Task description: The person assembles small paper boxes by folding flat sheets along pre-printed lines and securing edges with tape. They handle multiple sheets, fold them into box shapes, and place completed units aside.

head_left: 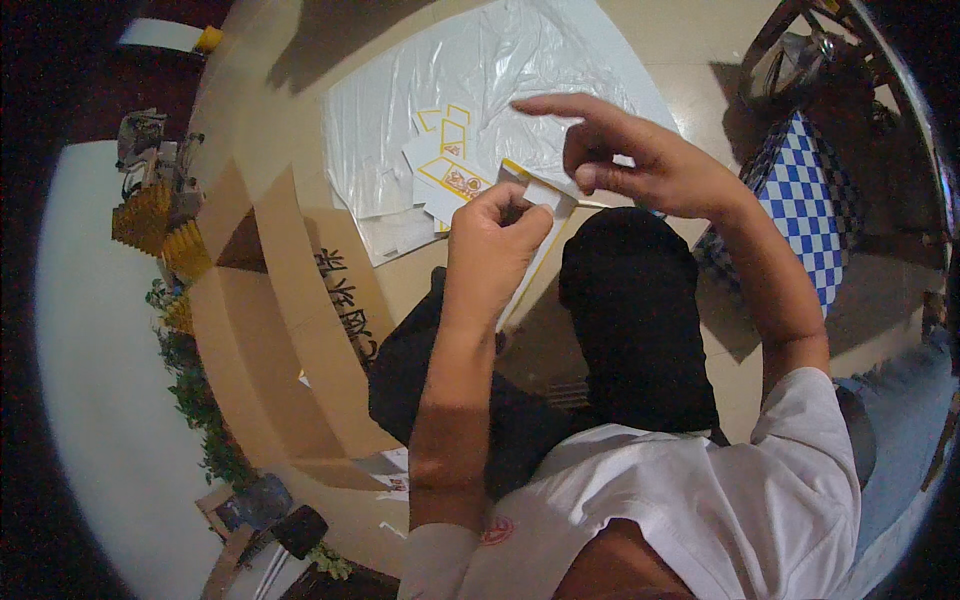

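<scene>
My left hand (495, 235) is closed, its thumb and fingers pinching a white folded card carton (545, 194) with yellow edging. Part of the carton hangs below that hand, between my knees. Just to the right, my right hand (640, 160) hovers over the carton's far end. Its index finger points out to the left while the other fingers curl loosely near the thumb, and I see nothing held there. Beyond my left hand lies a loose pile of white cards (443, 165) with yellow borders and small reddish prints, overlapping on a plastic-covered white board (390, 110).
An open brown cardboard box (285, 330) with black handwriting stands on my left. To the right is a blue-and-white checkered piece (805, 200) beside dark furniture legs. Green plants (190, 390) line the far left. My black-clad knee (630, 300) rises in the middle.
</scene>
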`<action>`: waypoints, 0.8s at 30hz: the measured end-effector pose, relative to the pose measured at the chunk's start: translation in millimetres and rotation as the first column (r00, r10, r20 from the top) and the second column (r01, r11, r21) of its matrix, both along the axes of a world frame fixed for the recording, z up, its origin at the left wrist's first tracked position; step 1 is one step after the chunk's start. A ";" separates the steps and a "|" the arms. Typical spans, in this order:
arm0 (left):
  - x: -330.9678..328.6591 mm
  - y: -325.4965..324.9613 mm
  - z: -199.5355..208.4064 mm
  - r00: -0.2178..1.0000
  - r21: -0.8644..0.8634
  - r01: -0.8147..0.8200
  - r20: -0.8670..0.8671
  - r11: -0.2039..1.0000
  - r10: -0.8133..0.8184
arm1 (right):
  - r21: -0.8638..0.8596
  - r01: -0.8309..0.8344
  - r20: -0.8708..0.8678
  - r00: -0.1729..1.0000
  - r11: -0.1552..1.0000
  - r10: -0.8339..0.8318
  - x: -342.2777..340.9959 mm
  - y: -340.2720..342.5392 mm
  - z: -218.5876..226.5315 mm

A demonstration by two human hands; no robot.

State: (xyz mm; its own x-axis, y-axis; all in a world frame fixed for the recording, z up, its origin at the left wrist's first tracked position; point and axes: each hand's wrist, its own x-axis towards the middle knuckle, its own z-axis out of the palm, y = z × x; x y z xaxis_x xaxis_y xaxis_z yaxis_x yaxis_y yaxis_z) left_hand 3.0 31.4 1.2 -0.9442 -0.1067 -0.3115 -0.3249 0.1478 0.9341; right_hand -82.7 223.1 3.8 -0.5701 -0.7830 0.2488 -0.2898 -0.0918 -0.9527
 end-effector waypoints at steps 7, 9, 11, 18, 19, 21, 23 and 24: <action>15.9 -10.4 12.8 0.993 -0.145 0.110 -0.016 0.983 -0.114 | 0.337 0.066 -0.166 0.986 0.939 -0.010 24.8 -14.8 26.8; 19.6 -11.6 16.7 0.991 -0.148 0.120 -0.037 0.982 -0.127 | 0.400 0.082 -0.189 0.982 0.913 -0.005 29.5 -16.8 32.0; 22.3 -11.3 19.9 0.992 -0.129 0.099 -0.060 0.987 -0.107 | 0.453 0.090 -0.200 0.980 0.887 0.003 34.5 -20.5 36.8; 23.6 -11.6 19.3 0.989 -0.179 0.139 -0.025 0.974 -0.146 | 0.515 0.206 -0.373 0.928 0.832 0.001 42.7 -25.0 40.6; 24.4 -10.3 18.6 0.988 -0.201 0.137 -0.042 0.970 -0.148 | 0.529 0.226 -0.407 0.913 0.818 0.010 44.1 -25.9 41.1; 25.8 -9.0 17.5 0.988 -0.227 0.114 -0.078 0.967 -0.134 | 0.519 0.267 -0.482 0.876 0.812 0.020 44.7 -26.8 39.1; 25.8 -6.8 15.0 0.987 -0.228 0.087 -0.115 0.970 -0.115 | 0.479 0.315 -0.561 0.828 0.819 0.009 46.4 -24.3 33.8; 25.5 -7.5 15.3 0.986 -0.252 0.103 -0.099 0.962 -0.131 | 0.513 0.307 -0.509 0.861 0.802 -0.005 46.4 -23.9 35.8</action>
